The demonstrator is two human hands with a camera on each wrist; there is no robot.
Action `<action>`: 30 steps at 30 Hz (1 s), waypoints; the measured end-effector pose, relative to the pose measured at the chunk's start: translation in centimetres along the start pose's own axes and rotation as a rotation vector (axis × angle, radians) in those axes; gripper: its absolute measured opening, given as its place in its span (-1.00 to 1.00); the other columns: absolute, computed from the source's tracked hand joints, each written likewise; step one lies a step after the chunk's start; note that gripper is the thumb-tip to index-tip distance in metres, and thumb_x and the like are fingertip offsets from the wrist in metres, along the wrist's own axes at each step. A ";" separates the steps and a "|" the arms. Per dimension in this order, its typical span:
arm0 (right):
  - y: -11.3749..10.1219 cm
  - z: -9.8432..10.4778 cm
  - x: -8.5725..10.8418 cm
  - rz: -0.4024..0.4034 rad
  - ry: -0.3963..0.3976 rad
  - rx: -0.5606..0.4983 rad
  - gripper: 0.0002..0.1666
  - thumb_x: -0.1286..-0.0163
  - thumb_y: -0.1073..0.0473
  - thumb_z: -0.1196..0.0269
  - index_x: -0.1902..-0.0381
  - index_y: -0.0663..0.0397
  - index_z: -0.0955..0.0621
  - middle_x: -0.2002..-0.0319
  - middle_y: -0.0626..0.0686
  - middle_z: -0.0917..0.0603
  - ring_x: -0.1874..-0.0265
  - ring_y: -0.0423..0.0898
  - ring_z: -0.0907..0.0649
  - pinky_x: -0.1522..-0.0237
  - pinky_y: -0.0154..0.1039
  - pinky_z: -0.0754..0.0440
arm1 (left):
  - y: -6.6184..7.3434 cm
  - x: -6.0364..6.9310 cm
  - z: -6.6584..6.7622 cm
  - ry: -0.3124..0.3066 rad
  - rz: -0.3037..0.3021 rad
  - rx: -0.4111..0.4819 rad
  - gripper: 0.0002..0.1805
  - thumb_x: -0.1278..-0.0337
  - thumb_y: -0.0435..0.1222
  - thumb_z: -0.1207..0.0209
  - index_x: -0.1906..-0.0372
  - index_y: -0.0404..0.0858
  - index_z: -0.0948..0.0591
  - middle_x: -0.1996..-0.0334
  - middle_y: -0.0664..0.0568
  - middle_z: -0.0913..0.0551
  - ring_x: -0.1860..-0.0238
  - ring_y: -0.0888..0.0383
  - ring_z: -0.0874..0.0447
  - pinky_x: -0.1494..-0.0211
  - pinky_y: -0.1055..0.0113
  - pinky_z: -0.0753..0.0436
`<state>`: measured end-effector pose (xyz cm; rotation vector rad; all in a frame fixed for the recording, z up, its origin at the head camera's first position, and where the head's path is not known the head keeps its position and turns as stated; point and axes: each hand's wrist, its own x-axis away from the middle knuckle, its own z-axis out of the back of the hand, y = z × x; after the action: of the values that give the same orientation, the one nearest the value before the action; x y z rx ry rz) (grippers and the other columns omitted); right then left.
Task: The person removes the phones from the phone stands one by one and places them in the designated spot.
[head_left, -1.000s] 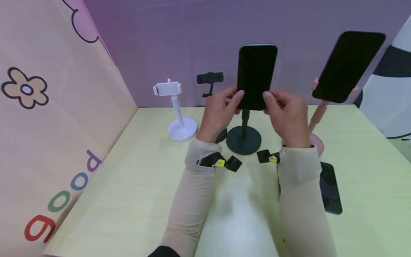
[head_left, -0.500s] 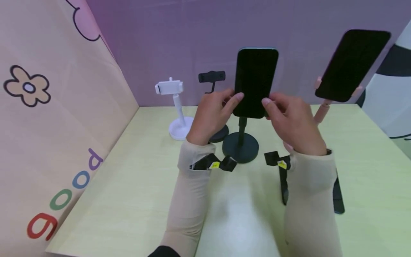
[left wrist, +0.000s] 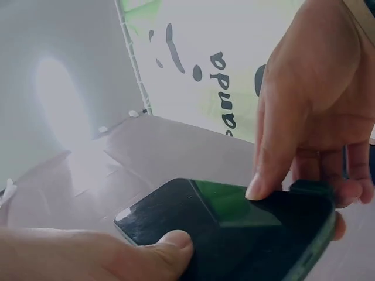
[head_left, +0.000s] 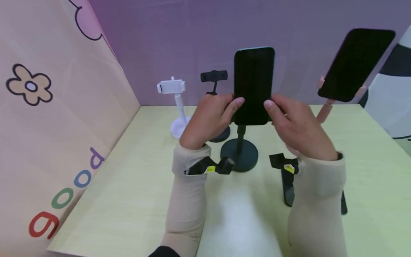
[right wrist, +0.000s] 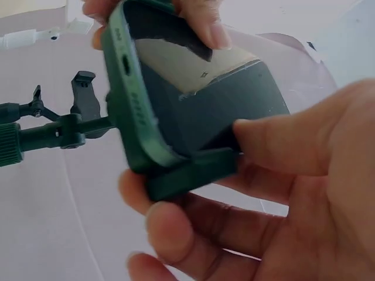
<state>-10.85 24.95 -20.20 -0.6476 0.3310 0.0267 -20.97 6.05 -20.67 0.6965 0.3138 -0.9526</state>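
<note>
1. Far L: light wall cloth (head_left: 96, 117) w/ flower print (head_left: 31, 85) + colored letters, on L side of table (head_left: 128, 214)
2. White stand (head_left: 180, 105), base partly hidden by L hand
3. L hand (head_left: 210, 116): pinching held phone's L side, thumb on screen, fingers behind, gap only phone-thick
4. Black stand (head_left: 214, 76), bkgd, partly behind L hand
5. Dk green stand (head_left: 239, 155): round base on table, below phone; R wrist cam shows its clamp arm (right wrist: 196, 175) at phone's side edge nr port end
6. Held phone (head_left: 254, 84): ctr, btwn both hands, above green base, near upright, dark screen twd person
7. R hand (head_left: 297, 123): pinching phone's R side, thumb on screen, fingers curled behind clamp arm
8. Dark flat item(s) (head_left: 288, 189) on table, mostly under R sleeve (head_left: 318, 207), can't tell if 1 or 2
9. Far R: pink stand (head_left: 324, 113) w/ tilted 2nd phone (head_left: 357, 64) in holder
</note>
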 end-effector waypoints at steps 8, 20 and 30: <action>-0.6 0.5 0.7 -0.010 -0.040 0.050 -0.50 -0.53 -0.19 0.17 0.24 0.10 -0.44 0.48 0.15 -0.39 0.41 0.06 -0.41 0.14 0.12 -0.17 | 0.4 0.8 0.7 -0.053 -0.009 0.024 -0.55 -0.43 -0.08 0.01 0.60 -0.20 -0.44 0.74 0.05 -0.34 0.69 0.17 -0.32 0.55 0.36 -0.32; -1.2 1.4 2.7 0.098 -0.125 0.134 -0.63 -0.56 -0.06 0.08 0.35 0.05 -0.43 0.58 0.03 -0.35 0.59 -0.06 -0.38 0.48 -0.17 -0.31 | 1.1 2.8 1.9 -0.160 -0.064 0.088 -0.60 -0.43 -0.11 -0.01 0.58 -0.16 -0.48 0.74 0.19 -0.49 0.65 0.33 -0.48 0.51 0.36 -0.44; -3.8 0.4 2.8 0.136 0.143 -0.052 -0.22 -0.37 -0.11 -0.22 -0.43 -0.12 -0.17 0.02 0.20 -0.63 0.10 0.22 -0.65 -0.40 0.22 0.32 | 1.9 2.7 2.4 -0.209 -0.119 0.146 -0.75 -0.40 -0.14 -0.07 0.26 -0.18 -0.66 0.62 0.19 -0.61 0.58 0.39 -0.53 0.46 0.39 -0.49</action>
<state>-7.62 21.96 -18.50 -0.6793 0.5131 0.1201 -17.99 3.49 -19.60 0.7103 0.1026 -1.1600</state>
